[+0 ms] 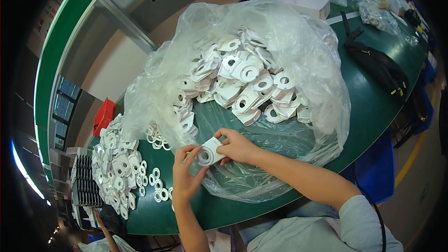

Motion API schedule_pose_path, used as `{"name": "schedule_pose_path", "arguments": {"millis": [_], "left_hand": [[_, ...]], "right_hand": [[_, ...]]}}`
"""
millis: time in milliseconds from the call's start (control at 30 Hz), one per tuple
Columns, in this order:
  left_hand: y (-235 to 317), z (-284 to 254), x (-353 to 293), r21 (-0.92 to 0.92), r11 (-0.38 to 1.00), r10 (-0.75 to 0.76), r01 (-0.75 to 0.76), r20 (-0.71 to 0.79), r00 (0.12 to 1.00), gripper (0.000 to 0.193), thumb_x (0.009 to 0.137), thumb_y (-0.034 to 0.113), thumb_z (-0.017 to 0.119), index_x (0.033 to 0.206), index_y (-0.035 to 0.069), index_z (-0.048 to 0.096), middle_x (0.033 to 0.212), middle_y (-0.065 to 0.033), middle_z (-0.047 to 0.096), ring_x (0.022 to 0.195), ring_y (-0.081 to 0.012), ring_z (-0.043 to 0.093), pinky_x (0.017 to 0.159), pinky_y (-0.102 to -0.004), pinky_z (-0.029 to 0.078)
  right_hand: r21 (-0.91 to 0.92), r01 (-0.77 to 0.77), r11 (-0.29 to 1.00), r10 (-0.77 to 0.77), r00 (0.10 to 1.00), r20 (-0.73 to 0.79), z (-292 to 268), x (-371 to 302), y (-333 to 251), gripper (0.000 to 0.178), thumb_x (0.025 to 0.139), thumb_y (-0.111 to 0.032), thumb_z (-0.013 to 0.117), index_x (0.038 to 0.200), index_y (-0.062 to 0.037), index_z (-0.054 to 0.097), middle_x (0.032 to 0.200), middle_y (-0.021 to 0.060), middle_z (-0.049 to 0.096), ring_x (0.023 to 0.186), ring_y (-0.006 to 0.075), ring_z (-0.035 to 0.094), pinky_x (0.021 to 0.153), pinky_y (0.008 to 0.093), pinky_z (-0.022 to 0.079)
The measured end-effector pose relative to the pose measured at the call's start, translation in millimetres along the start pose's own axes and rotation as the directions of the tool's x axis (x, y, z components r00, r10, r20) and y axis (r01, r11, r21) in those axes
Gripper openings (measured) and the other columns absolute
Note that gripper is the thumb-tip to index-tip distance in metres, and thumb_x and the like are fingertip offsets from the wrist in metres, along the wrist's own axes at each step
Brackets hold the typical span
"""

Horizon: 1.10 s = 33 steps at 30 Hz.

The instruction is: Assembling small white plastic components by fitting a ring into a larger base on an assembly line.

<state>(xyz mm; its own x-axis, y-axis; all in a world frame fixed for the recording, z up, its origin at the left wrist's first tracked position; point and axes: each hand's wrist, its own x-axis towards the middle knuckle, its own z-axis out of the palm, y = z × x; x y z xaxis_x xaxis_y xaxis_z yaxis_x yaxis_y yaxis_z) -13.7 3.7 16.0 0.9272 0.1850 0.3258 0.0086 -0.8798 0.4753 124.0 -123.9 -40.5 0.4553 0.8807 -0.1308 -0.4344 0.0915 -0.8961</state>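
Observation:
In front of me, over the near edge of the clear plastic bag, both hands hold a white plastic part (213,150) with a round hole at one end. My right hand (237,148) grips its squarish end between thumb and fingers. The thumb and fingers of my left hand (186,178) close around the ringed end; whether a loose ring sits in that hole I cannot tell. A heap of similar white parts (247,72) lies inside the open plastic bag (322,79). Several loose white rings (158,185) lie left of my left hand.
Another pile of white parts (112,168) covers the left of the green table (373,93), with a red bin (103,116) behind it. Black stacked trays (86,182) stand farther left. A black bag (375,65) lies at the right; a white box (305,4) is at the back.

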Motion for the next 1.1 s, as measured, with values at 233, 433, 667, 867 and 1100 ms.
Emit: {"name": "schedule_pose_path", "arguments": {"millis": [233, 433, 667, 867, 1100], "left_hand": [[6, 1, 1, 0.052, 0.999, 0.007, -0.009, 0.036, 0.999, 0.06, 0.056, -0.006, 0.075, 0.113, 0.005, 0.06, 0.112, -0.0112, 0.054, 0.1, -0.0278, 0.055, 0.084, -0.0344, 0.045], [11, 1, 5, 0.023, 0.999, 0.036, -0.035, -0.052, 0.998, 0.06, 0.06, -0.007, 0.074, 0.117, 0.005, 0.058, 0.112, -0.0113, 0.055, 0.101, -0.0279, 0.054, 0.084, -0.0341, 0.047], [7, 9, 15, -0.593, 0.708, -0.399, 0.383, 0.112, 0.91, 0.05, 0.075, -0.006, 0.067, 0.122, -0.007, 0.05, 0.094, -0.0115, 0.063, 0.083, -0.0157, 0.063, 0.074, -0.0259, 0.052], [0, 22, 13, -0.756, 0.564, -0.41, 0.332, 0.093, 0.907, 0.044, 0.079, -0.006, 0.063, 0.122, -0.009, 0.049, 0.094, -0.0118, 0.063, 0.08, -0.0155, 0.063, 0.073, -0.026, 0.052], [-4, 31, 7, -0.807, 0.534, -0.424, 0.251, 0.001, 0.906, 0.04, 0.083, -0.005, 0.06, 0.121, -0.009, 0.05, 0.096, -0.0115, 0.062, 0.079, -0.0155, 0.062, 0.072, -0.0263, 0.051]], "right_hand": [[-0.08, 0.066, 0.995, -0.066, 0.998, -0.004, 3, 2, 6, 0.036, 0.075, -0.004, 0.064, 0.106, 0.0019, 0.046, 0.081, 0.0129, 0.064, 0.055, 0.0161, 0.061, 0.047, 0.0257, 0.05], [-0.052, 0.061, 0.997, -0.063, 0.997, -0.038, -1, 1, -1, 0.031, 0.076, -0.005, 0.07, 0.101, -0.0004, 0.052, 0.086, 0.0109, 0.064, 0.065, 0.014, 0.062, 0.05, 0.0255, 0.05], [0.11, 0.072, 0.991, -0.055, 0.987, -0.153, -3, -1, -8, 0.024, 0.08, -0.003, 0.068, 0.1, -0.0034, 0.054, 0.089, 0.0074, 0.062, 0.075, 0.0136, 0.062, 0.055, 0.026, 0.052], [0.154, 0.087, 0.984, -0.066, 0.988, -0.136, -6, 2, -4, 0.024, 0.081, -0.003, 0.067, 0.101, -0.0037, 0.053, 0.089, 0.007, 0.062, 0.075, 0.0136, 0.062, 0.056, 0.0265, 0.052], [0.176, 0.084, 0.981, -0.056, 0.986, -0.16, -1, 1, -6, 0.024, 0.081, -0.002, 0.067, 0.1, -0.0041, 0.052, 0.092, 0.0076, 0.063, 0.076, 0.0136, 0.062, 0.057, 0.0259, 0.053]]}}
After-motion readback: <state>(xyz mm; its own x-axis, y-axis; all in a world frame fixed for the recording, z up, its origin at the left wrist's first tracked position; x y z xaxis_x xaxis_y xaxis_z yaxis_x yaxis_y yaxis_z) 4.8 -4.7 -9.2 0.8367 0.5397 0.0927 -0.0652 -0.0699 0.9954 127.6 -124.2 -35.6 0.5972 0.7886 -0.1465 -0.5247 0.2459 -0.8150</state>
